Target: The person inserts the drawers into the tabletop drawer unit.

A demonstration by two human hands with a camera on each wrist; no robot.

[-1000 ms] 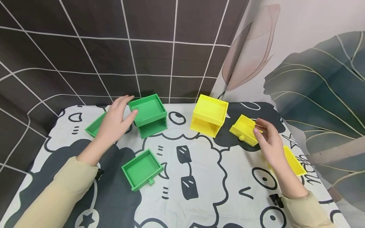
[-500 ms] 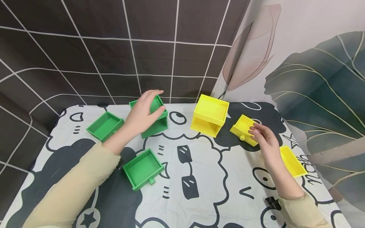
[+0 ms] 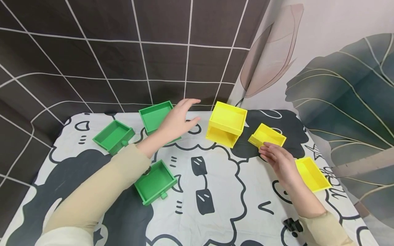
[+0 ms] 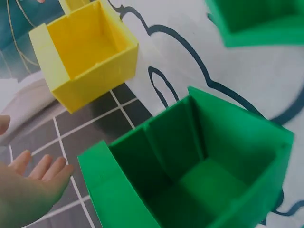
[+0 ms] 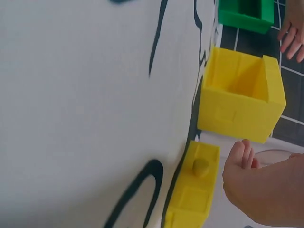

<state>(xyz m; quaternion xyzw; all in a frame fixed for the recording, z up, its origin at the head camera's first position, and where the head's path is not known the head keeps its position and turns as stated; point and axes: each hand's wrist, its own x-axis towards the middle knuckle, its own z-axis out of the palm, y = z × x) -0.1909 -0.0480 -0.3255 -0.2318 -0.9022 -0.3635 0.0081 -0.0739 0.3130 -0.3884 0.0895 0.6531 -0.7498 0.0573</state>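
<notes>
My left hand (image 3: 176,123) reaches over the green cabinet frame (image 3: 154,116) with fingers extended and nothing in them. To its right stands the yellow cabinet frame (image 3: 227,118), its front opening facing me; a gap separates it from my fingertips. My right hand (image 3: 281,164) holds nothing, fingers loosely bent, close by the front of a yellow drawer (image 3: 269,134). In the right wrist view that drawer's round knob (image 5: 201,167) shows beside the hand; whether they touch, I cannot tell. A second yellow drawer (image 3: 312,174) lies just right of this hand.
One green drawer (image 3: 113,136) lies left of the green frame, another (image 3: 155,184) in front of it, partly under my left sleeve (image 3: 101,188). A patterned cloth (image 3: 215,177) covers the table. Dark gridded fabric (image 3: 166,61) rises behind the frames.
My left hand has swept right, from the green frame's left side across it toward the yellow frame. My right hand has drifted left and nearer me along the yellow drawer. The drawers stay put.
</notes>
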